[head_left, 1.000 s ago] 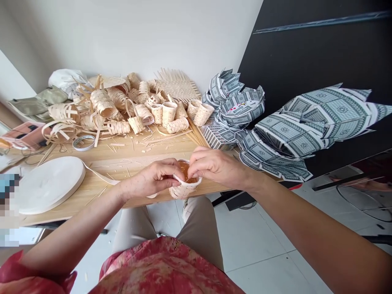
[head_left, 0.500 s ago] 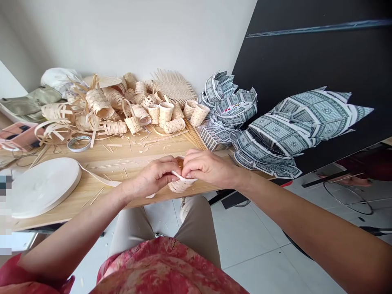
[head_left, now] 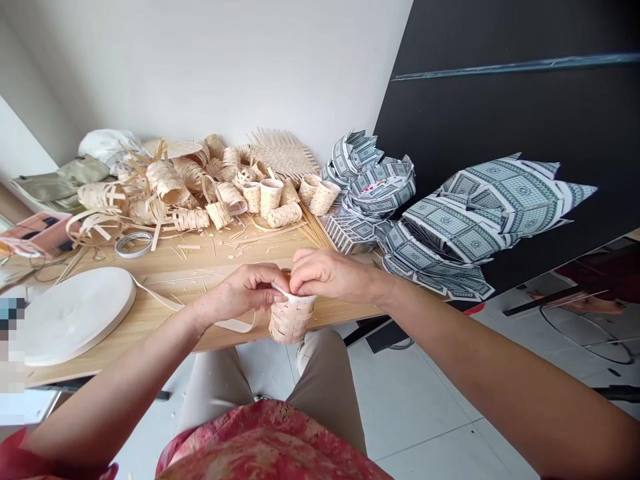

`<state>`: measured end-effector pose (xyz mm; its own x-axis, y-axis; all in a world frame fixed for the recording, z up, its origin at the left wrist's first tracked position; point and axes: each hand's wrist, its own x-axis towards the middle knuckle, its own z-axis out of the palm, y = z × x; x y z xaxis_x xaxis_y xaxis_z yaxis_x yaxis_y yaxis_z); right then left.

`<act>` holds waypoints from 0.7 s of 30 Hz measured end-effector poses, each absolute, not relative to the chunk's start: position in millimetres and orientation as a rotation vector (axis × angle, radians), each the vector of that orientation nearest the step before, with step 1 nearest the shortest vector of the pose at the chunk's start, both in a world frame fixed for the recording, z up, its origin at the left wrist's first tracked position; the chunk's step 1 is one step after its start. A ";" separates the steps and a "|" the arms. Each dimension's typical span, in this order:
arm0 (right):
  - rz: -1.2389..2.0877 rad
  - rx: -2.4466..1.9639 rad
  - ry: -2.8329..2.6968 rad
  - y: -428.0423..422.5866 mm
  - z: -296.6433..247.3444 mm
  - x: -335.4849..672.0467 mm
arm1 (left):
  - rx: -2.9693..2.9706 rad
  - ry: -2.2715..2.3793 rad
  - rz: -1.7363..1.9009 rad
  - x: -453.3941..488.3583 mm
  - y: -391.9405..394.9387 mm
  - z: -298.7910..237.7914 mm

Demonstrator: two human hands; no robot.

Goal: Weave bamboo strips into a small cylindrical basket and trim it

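Note:
A small woven basket (head_left: 290, 320) of pale strips hangs just in front of the wooden table's (head_left: 165, 327) near edge, above my lap. My left hand (head_left: 247, 290) pinches a white strip (head_left: 235, 325) at the basket's rim, fingers closed. My right hand (head_left: 327, 275) is closed over the rim from the right, touching the left hand's fingertips. The strip trails left across the table to a large white tape roll (head_left: 73, 313).
A heap of small woven baskets and loose strips (head_left: 200, 190) fills the table's back. A small tape ring (head_left: 133, 244) lies left of centre. Folded playing-card shapes (head_left: 450, 213) sit at the right by a black panel. Pink items (head_left: 35, 233) are at the far left.
The basket has turned from mouth-up, showing its orange inside, to side-on and a little lower. Both hands have closed together over its rim.

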<state>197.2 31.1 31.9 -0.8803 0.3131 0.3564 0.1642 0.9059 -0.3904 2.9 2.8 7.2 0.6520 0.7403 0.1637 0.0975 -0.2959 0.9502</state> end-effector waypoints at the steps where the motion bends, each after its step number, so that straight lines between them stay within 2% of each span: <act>1: 0.487 -0.338 -2.641 32.3 32.2 197.1 | 1.717 0.699 0.741 2.9 2.1 7.2; 9: 0.007 -0.654 -2.244 14.5 37.7 199.7 | 1.270 0.851 0.981 4.0 -0.5 1.9; 15: -0.032 -0.633 -2.159 -3.0 11.8 192.1 | 1.186 0.893 1.017 17.8 -2.4 1.3; 21: -0.168 -0.667 -2.210 -4.2 7.8 195.8 | 1.211 0.928 1.036 31.3 -4.5 -1.1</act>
